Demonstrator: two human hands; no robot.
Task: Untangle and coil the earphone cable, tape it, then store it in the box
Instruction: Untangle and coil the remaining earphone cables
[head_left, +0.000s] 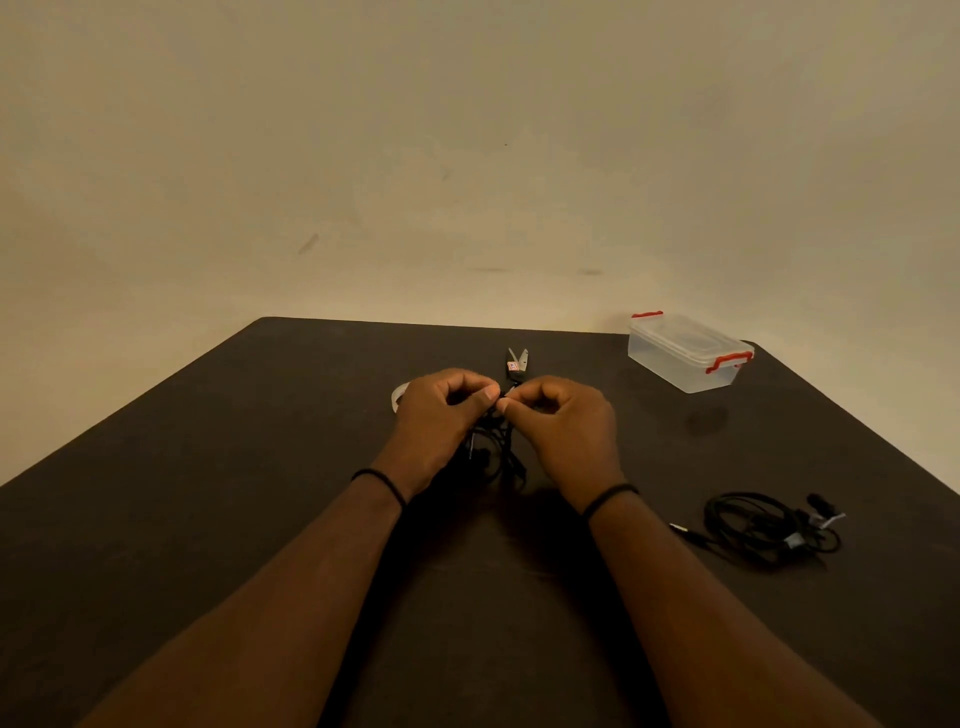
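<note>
A tangled black earphone cable (493, 452) hangs between my two hands above the middle of the dark table (208, 467). My left hand (439, 421) and my right hand (563, 431) meet fingertip to fingertip and pinch the cable's top. A clear plastic box (685, 358) with red clips stands closed at the far right. A roll of tape (399, 397) peeks out behind my left hand, mostly hidden. Scissors (516, 361) lie just beyond my hands.
A second black earphone cable (763, 525), loosely coiled, lies on the table to the right of my right forearm. A plain beige wall rises behind the table's far edge.
</note>
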